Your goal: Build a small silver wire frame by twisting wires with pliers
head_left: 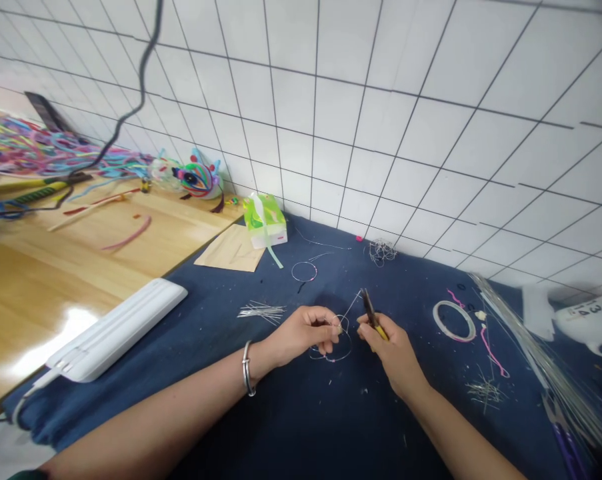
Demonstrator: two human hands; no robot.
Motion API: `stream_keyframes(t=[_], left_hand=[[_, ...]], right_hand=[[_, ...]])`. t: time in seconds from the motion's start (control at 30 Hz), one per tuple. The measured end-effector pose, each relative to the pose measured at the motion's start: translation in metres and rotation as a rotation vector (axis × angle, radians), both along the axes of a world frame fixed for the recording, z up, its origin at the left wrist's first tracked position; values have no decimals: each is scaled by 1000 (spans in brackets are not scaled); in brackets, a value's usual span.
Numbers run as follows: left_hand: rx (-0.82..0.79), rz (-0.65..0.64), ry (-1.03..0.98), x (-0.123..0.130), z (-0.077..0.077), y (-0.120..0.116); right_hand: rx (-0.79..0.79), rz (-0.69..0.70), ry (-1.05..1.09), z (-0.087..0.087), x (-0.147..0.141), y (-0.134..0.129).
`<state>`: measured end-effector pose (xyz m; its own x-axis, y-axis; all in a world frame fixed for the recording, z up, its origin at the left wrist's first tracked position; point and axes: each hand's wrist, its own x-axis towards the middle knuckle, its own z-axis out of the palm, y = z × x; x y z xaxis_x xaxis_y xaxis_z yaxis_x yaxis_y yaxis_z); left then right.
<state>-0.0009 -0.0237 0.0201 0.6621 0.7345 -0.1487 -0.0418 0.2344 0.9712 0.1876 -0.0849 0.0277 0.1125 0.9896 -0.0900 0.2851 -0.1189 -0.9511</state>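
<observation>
We pinch wire [351,305] in left hand [308,333], grip pliers [369,311] in right hand [393,350]; pliers' tips at wire's raised end.

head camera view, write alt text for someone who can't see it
Left hand holds a looped wire; right hand holds pliers at its tip, over a blue cloth. Around them lie a wire ring, loose wires and a white corded bar.

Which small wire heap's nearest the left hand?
The near-parallel short wires beside the left hand; the round tangle lies near the wall, the crisscross heap right of the right hand.
</observation>
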Motion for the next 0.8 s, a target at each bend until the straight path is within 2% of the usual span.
stream_keyframes(t=[0.1,0.17,0.27,0.43,0.8], left_hand=[[-15,-5,-24,-1,0,2],[-31,-18,-37,-2,-1,2],[-63,-48,-68,-3,-3,3],[-113,-114,-112,-4,-5,3],[-179,-201,-123,-5,-4,3]], right_hand=[[115,31,-338,-8,13,-2],[266,78,-523,-15,22,-4],[430,174,-678,-24,28,-6],[555,244,-778,-24,25,-8],[584,325,-783,-17,24,-11]])
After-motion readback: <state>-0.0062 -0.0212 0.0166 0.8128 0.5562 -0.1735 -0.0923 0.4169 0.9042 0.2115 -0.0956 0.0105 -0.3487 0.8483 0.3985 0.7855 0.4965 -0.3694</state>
